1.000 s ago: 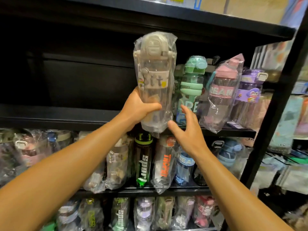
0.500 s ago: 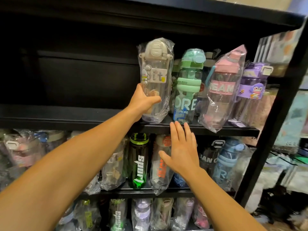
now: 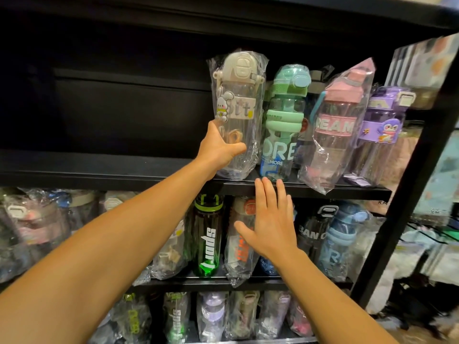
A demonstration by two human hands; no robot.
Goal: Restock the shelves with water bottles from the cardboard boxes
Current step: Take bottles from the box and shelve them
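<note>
Left hand (image 3: 218,147) grips a wrapped beige-lidded bottle (image 3: 237,112) standing on the black shelf (image 3: 310,188). Right hand (image 3: 269,223) hovers flat, fingers straight, holding nothing.

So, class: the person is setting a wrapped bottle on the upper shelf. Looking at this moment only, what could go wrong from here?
1. The beige bottle, gripped low by the left hand, stands near the shelf's front edge; let go too soon, it might tip off.
2. It sits close against the green bottle; a nudge could topple the leaning pink bottle.
3. The right hand is open below, holding nothing.
</note>
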